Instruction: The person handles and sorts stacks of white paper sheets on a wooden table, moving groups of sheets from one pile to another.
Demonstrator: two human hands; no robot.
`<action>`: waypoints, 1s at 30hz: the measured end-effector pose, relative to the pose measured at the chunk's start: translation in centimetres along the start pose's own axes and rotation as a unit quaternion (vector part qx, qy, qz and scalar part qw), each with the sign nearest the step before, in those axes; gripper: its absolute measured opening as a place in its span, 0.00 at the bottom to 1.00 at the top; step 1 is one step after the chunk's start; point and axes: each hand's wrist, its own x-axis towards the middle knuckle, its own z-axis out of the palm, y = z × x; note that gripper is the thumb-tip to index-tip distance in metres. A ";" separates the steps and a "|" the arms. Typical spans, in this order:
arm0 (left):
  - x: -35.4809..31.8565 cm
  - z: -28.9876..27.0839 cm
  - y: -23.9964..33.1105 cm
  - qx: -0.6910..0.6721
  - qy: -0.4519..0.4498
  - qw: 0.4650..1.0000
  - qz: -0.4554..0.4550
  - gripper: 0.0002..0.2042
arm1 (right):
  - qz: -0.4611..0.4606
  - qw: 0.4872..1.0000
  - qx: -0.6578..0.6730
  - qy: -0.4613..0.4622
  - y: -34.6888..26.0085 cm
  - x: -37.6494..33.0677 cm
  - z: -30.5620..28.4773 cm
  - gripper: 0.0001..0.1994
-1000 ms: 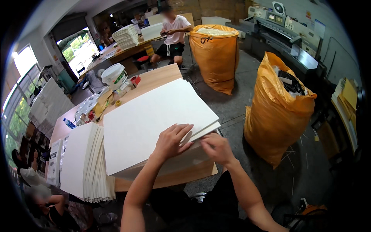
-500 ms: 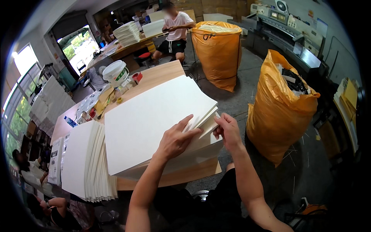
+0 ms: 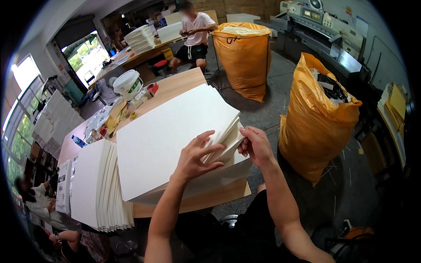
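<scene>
A thick stack of large white paper sheets [image 3: 171,131] lies on the wooden table in front of me. At its right front corner several top sheets are lifted and fanned apart. My left hand [image 3: 193,157] rests against these raised sheets, its fingers spread and its thumb apart. Beside it, my right hand [image 3: 256,146] pinches the corner of the sheets between thumb and fingers; how many it holds I cannot tell. To the left of the stack stands a second pile of white sheets [image 3: 90,184], its layers fanned in steps.
Along the table's [image 3: 186,81] far side are a white bucket [image 3: 127,84], tape rolls [image 3: 152,89] and a blue-labelled bottle [image 3: 79,140]. Two orange sacks [image 3: 242,61] stand on the floor to the right. A person [image 3: 195,33] sits beyond; others are at the lower left.
My left hand has spread its thumb away from the fingers and shifted slightly left. The lifted corner sheets are bent up more, with a wider gap beneath. The view has shifted a little.
</scene>
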 end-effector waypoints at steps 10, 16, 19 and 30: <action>0.1 -0.2 -0.3 -0.049 -0.023 0.998 -0.025 0.24 | 0.007 0.998 -0.068 -0.005 -0.8 -0.3 -0.3 0.18; -0.2 0.5 -0.1 0.006 0.023 1.000 -0.004 0.22 | -0.041 0.999 -0.033 -0.012 0.5 -1.0 -1.2 0.19; -0.3 0.6 -0.2 -0.008 0.012 1.000 -0.009 0.21 | -0.132 0.957 -0.255 0.033 1.9 -0.5 -1.3 0.18; 0.0 0.3 0.1 0.039 -0.004 0.999 0.019 0.25 | 0.002 0.999 0.039 -0.016 0.7 0.2 -0.5 0.17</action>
